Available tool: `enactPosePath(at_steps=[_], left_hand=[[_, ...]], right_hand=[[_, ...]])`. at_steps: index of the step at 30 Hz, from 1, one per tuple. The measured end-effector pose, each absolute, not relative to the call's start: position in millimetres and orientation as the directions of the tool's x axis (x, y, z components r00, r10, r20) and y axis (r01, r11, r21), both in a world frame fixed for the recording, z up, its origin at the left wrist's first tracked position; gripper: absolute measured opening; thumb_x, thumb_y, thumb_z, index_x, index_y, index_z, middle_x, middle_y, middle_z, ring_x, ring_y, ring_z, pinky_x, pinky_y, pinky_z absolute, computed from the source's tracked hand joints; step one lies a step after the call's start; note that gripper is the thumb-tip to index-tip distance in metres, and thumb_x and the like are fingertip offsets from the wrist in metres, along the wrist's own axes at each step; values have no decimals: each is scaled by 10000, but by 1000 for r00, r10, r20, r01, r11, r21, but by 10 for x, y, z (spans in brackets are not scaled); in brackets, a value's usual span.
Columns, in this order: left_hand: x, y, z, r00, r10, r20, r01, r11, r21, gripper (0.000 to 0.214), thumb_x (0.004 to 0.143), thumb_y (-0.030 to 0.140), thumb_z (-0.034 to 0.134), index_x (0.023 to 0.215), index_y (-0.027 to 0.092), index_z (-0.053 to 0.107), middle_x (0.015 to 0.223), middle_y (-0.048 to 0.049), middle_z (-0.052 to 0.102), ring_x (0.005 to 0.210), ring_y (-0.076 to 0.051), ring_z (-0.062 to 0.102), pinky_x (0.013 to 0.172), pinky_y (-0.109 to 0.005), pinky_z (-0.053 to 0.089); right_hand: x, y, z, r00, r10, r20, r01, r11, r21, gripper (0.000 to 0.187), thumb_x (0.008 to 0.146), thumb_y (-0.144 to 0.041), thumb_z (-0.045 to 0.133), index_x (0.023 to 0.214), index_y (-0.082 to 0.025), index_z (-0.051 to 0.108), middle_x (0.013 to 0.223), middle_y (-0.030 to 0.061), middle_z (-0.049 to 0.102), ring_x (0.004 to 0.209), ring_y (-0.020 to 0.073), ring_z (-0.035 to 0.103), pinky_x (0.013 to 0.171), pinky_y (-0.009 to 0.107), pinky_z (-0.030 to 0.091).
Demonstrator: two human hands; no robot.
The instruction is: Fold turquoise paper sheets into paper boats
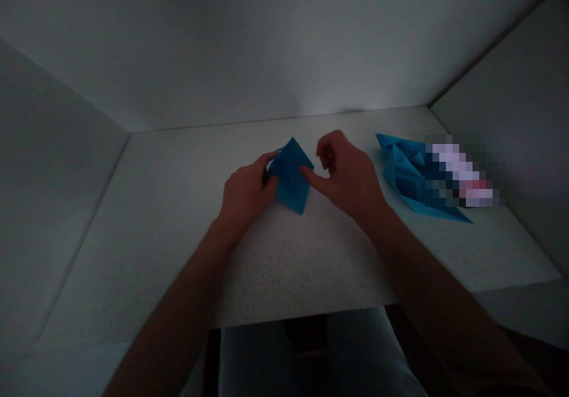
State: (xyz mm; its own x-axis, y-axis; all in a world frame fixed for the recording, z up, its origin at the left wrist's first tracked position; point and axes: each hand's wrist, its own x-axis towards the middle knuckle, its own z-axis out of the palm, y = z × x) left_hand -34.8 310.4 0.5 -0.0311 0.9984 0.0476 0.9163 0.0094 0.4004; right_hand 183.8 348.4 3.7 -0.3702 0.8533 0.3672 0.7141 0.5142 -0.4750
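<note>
A folded piece of blue paper (291, 179), roughly kite-shaped, is held up over the white table. My left hand (249, 188) grips it by its left edge, thumb in front and fingers partly hidden behind. At its right corner, the thumb tip of my right hand (351, 175) touches or overlaps the paper. The other fingers of that hand are curled and stand apart from the thumb, with nothing visible between them.
To the right lies a larger blue folded-paper piece (402, 169) with pointed ends. A blurred-out pinkish-white item (462, 169) rests against it. White walls enclose the table (155, 207) at the back and both sides; its front edge is near my legs.
</note>
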Motion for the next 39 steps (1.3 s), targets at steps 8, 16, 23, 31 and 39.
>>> enactPosePath(at_steps=[8,16,23,31,39], left_hand=[[-621,3201,-97,150,986,69,856,-165,491,670,948,274,689,1614,288,623,1113,-58,705,846,-193,634,836,-341,547],[-890,3277,-155,366,930,36,754,-319,575,491,944,175,667,1391,323,806,1287,-63,600,791,-121,573,821,-307,548],[-990,3229,-123,459,876,-147,733,-280,620,418,940,323,702,1330,295,848,1333,-82,593,772,-114,609,811,-332,548],[-679,3229,-176,409,912,12,811,-370,453,442,909,587,848,1154,221,804,1128,-83,723,932,-247,689,884,-392,512],[-509,3148,-164,315,947,-66,883,-267,386,472,917,587,846,1186,218,726,991,-50,750,840,-241,678,744,-357,434]], right_hand=[[1921,3646,-106,-596,759,263,686,651,-324,472,1019,-165,606,1449,-307,735,1254,116,749,1136,323,683,980,477,487],[2091,3805,-186,-752,652,97,607,742,-285,526,1047,-145,638,1487,-408,751,1352,99,716,1051,265,710,1024,470,483],[2297,3920,-304,-820,563,108,481,778,-403,472,992,-434,797,1450,-319,790,1443,152,648,1211,316,664,1109,533,499],[2143,3808,-120,-787,567,241,433,788,-439,316,1088,-440,634,1158,-238,867,1103,100,740,1011,270,699,943,438,416],[2133,3877,-253,-790,612,38,504,683,-529,197,973,-395,773,1057,-217,754,956,44,736,817,205,646,819,345,404]])
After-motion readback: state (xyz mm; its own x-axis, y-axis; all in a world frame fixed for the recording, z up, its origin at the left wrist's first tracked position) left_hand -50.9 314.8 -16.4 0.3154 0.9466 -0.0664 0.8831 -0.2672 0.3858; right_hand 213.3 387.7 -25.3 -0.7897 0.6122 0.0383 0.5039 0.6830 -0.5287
